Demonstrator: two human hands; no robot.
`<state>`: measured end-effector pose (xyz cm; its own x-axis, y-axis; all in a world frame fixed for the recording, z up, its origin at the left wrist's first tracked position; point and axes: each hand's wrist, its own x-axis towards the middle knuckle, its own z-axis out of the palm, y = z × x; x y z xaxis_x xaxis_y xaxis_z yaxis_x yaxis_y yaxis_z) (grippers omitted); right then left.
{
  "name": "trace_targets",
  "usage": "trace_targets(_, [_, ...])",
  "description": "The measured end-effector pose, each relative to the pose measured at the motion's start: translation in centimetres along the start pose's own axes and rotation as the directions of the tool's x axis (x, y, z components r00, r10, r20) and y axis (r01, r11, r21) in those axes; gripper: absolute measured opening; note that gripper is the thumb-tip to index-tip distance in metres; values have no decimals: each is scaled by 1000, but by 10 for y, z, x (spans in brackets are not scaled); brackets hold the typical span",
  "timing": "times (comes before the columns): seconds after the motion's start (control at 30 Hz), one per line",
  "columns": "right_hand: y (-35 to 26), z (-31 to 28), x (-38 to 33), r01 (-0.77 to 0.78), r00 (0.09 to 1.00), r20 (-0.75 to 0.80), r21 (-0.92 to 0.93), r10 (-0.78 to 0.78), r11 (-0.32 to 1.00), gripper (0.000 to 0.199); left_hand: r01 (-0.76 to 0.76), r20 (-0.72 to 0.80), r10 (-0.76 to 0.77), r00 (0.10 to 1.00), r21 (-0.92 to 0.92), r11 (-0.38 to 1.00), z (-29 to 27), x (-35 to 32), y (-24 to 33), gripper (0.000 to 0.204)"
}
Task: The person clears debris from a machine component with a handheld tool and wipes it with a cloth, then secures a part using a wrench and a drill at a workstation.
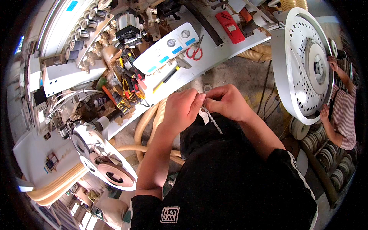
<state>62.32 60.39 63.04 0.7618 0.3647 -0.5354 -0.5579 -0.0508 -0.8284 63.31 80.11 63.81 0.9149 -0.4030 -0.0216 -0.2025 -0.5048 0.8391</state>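
Both hands meet in front of my dark shirt, fingertips nearly touching. My left hand (pixel 188 108) is closed, thumb and fingers pressed together. My right hand (pixel 227 103) is closed too, in a pinch beside the left. From between them a thin, pale, twisted cord-like strand (pixel 213 122) slants down to the right. Next to it hangs a small pale flat piece (pixel 203 116). The fingers hide the upper ends of both, so which hand holds which is unclear.
Ahead, the white bench (pixel 207 63) carries a gauge panel (pixel 168 48), red-handled scissors (pixel 194 53), a red box (pixel 230 27), a yellow-and-black tool (pixel 165 79) and several pliers (pixel 128 86). Right stands a large perforated white disc (pixel 303 76), with a person (pixel 343 115) touching it. Beige hoses (pixel 147 124) lie below.
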Motion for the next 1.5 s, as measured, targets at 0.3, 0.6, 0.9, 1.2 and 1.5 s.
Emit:
trace_targets(0.3, [-34,2,-17,303,953,73,-187,-295,934,17,-13,-20,12,1000,-89,996,-20,5,22,31])
trace_targets(0.6, [-28,-1,-19,522,769,38,-614,-638,593,15,115,0,-115,993,-3,993,-6,-13,25,29])
trace_targets(0.9, [-16,-14,-20,237,871,-314,-407,-379,882,10,80,-3,-81,997,-59,995,2,-22,36,24])
trace_targets(1.2, [-50,-32,-29,555,719,105,-681,-687,477,24,195,22,-194,981,-45,980,4,-31,34,24])
trace_targets(1.5, [-41,-22,-26,566,805,391,-731,-447,382,34,44,115,-42,993,-15,999,-8,-28,41,24])
